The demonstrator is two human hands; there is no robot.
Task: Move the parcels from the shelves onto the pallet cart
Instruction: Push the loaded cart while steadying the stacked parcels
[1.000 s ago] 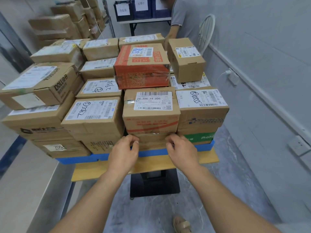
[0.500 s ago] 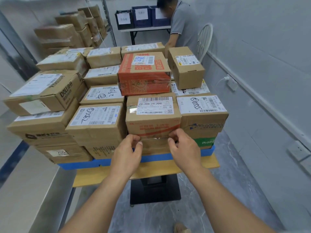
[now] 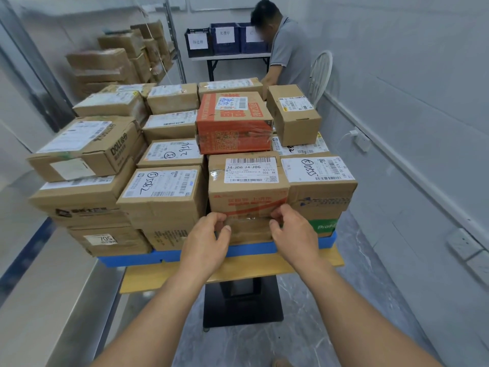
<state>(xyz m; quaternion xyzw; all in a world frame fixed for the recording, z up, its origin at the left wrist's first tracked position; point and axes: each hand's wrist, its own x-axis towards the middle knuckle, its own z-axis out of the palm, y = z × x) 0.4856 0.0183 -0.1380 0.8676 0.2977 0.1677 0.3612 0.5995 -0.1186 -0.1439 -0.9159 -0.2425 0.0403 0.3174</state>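
A brown parcel labelled J4-J06 sits at the front of a full stack on the blue pallet of the cart, over a wooden deck. My left hand and my right hand pinch its lower front edge from either side, fingers curled, right where it meets the box beneath. An orange parcel lies on top behind it. More brown parcels rest on the metal shelves at the far left.
A person in a grey shirt stands behind the stack beside a white chair. Dark blue crates sit on a table at the back. The white wall with sockets runs close on the right.
Both hands rose from the lower box to the bottom edge of the J4-J06 parcel. My view tilted upward, showing more of the person at the back.
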